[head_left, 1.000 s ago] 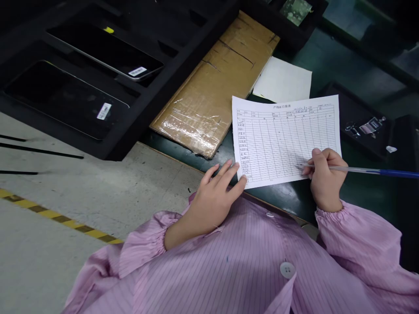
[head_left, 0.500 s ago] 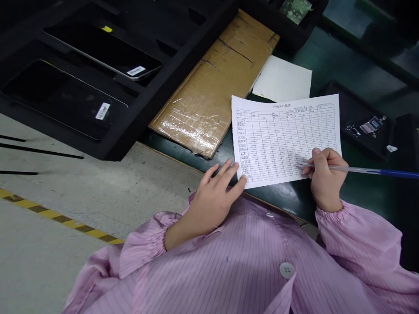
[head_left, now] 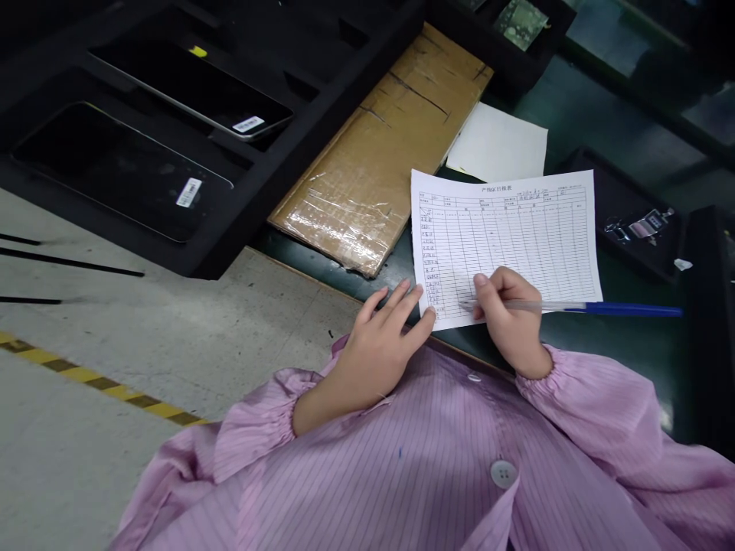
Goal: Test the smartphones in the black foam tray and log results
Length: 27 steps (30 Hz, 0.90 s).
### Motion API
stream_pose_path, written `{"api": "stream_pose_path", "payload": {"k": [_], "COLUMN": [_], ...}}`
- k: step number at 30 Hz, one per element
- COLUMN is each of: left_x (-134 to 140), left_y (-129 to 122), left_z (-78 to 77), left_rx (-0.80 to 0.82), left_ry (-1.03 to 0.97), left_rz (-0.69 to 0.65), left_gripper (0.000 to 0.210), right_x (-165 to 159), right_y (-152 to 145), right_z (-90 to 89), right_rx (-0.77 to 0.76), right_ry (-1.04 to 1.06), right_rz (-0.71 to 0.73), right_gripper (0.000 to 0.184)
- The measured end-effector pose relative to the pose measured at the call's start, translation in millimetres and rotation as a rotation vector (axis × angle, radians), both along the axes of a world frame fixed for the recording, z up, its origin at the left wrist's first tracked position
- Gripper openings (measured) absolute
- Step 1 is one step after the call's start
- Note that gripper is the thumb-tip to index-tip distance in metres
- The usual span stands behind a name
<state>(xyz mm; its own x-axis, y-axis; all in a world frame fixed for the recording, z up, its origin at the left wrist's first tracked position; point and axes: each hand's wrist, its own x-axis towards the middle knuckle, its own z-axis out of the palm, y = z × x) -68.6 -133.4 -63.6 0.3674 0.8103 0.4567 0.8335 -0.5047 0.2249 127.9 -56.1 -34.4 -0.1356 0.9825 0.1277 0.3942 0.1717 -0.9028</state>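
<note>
A printed form (head_left: 517, 237) with a ruled grid lies on the dark green tabletop (head_left: 310, 256); handwriting fills its left column. My left hand (head_left: 382, 344) rests with fingers spread, its fingertips touching the form's lower left corner. In my right hand (head_left: 514, 325) is a ballpoint pen (head_left: 609, 308) with a clear barrel and a blue rear part, pinched between thumb and fingers. The pen's tip is over the lower left part of the grid; whether it touches the paper I cannot tell.
A tape-covered cardboard piece (head_left: 373, 153) lies beside a black foam tray (head_left: 230, 245) that holds two dark screen panels (head_left: 195, 84) with barcode labels. Behind the form is a blank white sheet (head_left: 502, 141). A shallow black tray (head_left: 620, 191) with small metallic parts sits at right.
My right hand has moved left across the form with the pen, from the lower right toward the lower left. My left hand stays at the corner.
</note>
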Motion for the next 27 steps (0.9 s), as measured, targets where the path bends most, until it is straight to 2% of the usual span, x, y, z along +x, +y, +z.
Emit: {"api": "stream_pose_path", "payload": {"k": [6,14,27], "left_x": [0.0,-0.2,-0.8], "left_y": [-0.3,0.5,-0.6], "left_z": [-1.0,-1.4,-1.9], "left_rx": [0.001,0.018,-0.014], "left_ry": [0.001,-0.009,-0.034], "left_rz": [0.000,-0.007,-0.017], "left_gripper": [0.027,0.026,0.028], "right_x": [-22.4,-24.4,-24.5], "right_y": [-3.1,-3.9,-4.4], "right_z": [-1.5,-0.6,-0.6], "right_rx": [-0.050,-0.052,-0.068], "right_ry": [-0.023,-0.105,-0.085], "right_rz": [0.083,0.108,0.117], "right_gripper": [0.050,0.048,0.049]}}
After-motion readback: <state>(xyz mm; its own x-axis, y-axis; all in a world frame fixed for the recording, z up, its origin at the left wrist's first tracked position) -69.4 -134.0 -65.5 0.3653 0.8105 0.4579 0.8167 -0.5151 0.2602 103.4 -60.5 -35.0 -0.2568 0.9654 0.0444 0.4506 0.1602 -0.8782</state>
